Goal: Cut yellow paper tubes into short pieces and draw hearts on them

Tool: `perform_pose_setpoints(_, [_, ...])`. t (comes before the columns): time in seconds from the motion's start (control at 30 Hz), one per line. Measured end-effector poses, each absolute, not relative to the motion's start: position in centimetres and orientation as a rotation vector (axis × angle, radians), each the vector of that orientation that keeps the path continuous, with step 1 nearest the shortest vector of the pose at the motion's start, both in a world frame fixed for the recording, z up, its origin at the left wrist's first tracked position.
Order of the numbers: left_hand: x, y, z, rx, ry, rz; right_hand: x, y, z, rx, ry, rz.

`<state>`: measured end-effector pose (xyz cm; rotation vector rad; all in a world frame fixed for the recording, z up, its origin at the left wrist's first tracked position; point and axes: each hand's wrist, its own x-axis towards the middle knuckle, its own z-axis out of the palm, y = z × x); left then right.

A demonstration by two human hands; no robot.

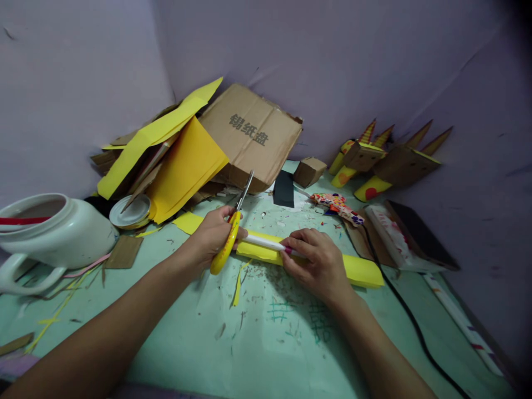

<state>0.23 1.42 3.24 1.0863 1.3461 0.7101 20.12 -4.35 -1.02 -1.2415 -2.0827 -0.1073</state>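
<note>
My left hand (214, 235) is closed around the yellow handles of a pair of scissors (228, 244), their blades pointing up and away. Its fingers also touch one end of a white marker pen (264, 242). At the pen's purple end, my right hand (318, 260) has its fingers closed on the barrel. Beneath both hands lies a long yellow paper strip (361, 271), its left part partly hidden by my left hand. A thin curled paper scrap (238, 288) rests just in front of the strip.
A cardboard box (253, 133) leans at the back beside yellow paper sheets (187, 172). On the left stands a white mug (78, 233). To the right are a patterned glue gun (338, 208) with a black cord (399, 299) and cardboard giraffe-like figures (407, 166).
</note>
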Motion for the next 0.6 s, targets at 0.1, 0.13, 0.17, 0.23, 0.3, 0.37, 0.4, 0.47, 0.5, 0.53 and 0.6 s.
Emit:
perform_pose_setpoints(0.1, [0.3, 1.3, 3.6, 1.067, 1.344, 0.698, 20.2, -4.3, -1.2, -1.231, -2.060, -0.140])
perform_pose_setpoints(0.13, [0.3, 1.3, 3.8, 1.061, 1.346, 0.691, 20.2, -4.2, -1.3, -1.228, -2.050, -0.146])
perform_pose_setpoints(0.17, [0.3, 1.2, 3.9, 1.057, 1.349, 0.686, 20.3, -4.2, -1.3, -1.225, -2.040, -0.150])
perform_pose_setpoints(0.23, [0.3, 1.1, 4.1, 1.051, 1.354, 0.678, 20.4, -4.2, -1.4, -1.222, -2.032, -0.153])
perform_pose_setpoints(0.3, [0.4, 1.1, 4.1, 1.048, 1.359, 0.674, 20.4, -4.3, -1.3, -1.226, -2.030, -0.150])
perform_pose_setpoints(0.37, [0.4, 1.2, 4.1, 1.046, 1.359, 0.672, 20.6, -4.4, -1.2, -1.230, -2.025, -0.142])
perform_pose_setpoints(0.4, [0.4, 1.2, 4.1, 1.045, 1.357, 0.670, 20.6, -4.4, -1.1, -1.232, -2.022, -0.139])
perform_pose_setpoints(0.47, [0.3, 1.3, 4.0, 1.050, 1.346, 0.669, 21.0, -4.6, -0.7, -1.238, -2.020, -0.137])
perform_pose_setpoints(0.5, [0.3, 1.3, 3.9, 1.056, 1.338, 0.669, 21.2, -4.7, -0.5, -1.238, -2.022, -0.137])
perform_pose_setpoints(0.53, [0.2, 1.3, 3.8, 1.063, 1.330, 0.672, 21.6, -4.9, -0.3, -1.238, -2.027, -0.132])
perform_pose_setpoints(0.6, [0.1, 1.4, 3.5, 1.082, 1.303, 0.690, 22.9, -5.3, 0.0, -1.245, -2.038, -0.115])
